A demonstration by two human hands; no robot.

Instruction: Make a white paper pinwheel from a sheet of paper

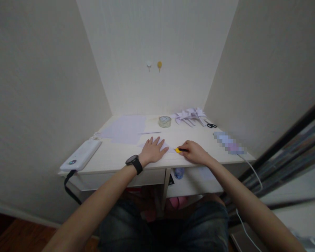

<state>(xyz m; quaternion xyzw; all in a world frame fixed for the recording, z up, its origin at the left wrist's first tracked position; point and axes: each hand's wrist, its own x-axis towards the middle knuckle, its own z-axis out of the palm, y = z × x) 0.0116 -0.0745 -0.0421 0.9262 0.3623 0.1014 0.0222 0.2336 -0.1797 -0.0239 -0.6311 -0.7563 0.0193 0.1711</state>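
Note:
My left hand (152, 151) lies flat with fingers spread, pressing a folded piece of white paper (169, 148) onto the white desk (115, 157). Much of that paper is hidden under the palm. In my right hand (194, 152) is a yellow and black utility knife (181, 150), its front end at the paper's right corner. Whether the blade touches the paper is too small to tell. Behind my left hand lies a thin rolled paper stick (149, 133).
Paper sheets (128, 128) lie at the back left, near a white power bank (81, 155). A tape roll (165, 121), several paper pinwheels (190, 115) and black scissors (211, 125) are along the back. A blurred-out phone (229, 142) with a cable rests at the right.

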